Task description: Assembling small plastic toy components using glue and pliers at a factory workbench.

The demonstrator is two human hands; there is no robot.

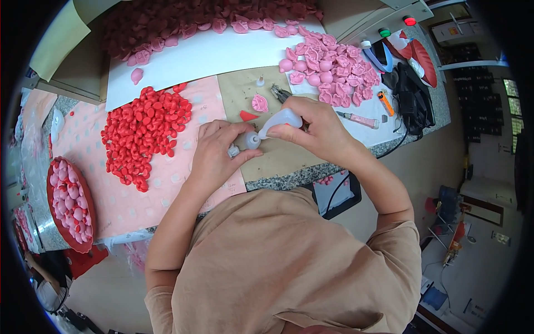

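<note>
My left hand [216, 149] is closed around a small whitish plastic bottle [252, 140], its round end facing right. A small clear piece [233, 151] shows by the same fingers; I cannot tell what it is. My right hand [316, 129] grips a translucent squeeze bottle [286, 119], tilted so its narrow end meets or nearly meets the small bottle. Just beyond them on the brown board [239, 92] lie a red pointed piece [248, 116] and a pink flower-shaped piece [260, 103]. Pliers [280, 93] lie beyond my right hand, partly hidden by it.
Red pieces [146, 131] are heaped at left, near a red bowl [92, 222] of pink pieces. Pink flower pieces [334, 69] pile at right and along the back. An orange cutter [385, 103], tube [359, 119] and black bag [414, 97] lie farther right.
</note>
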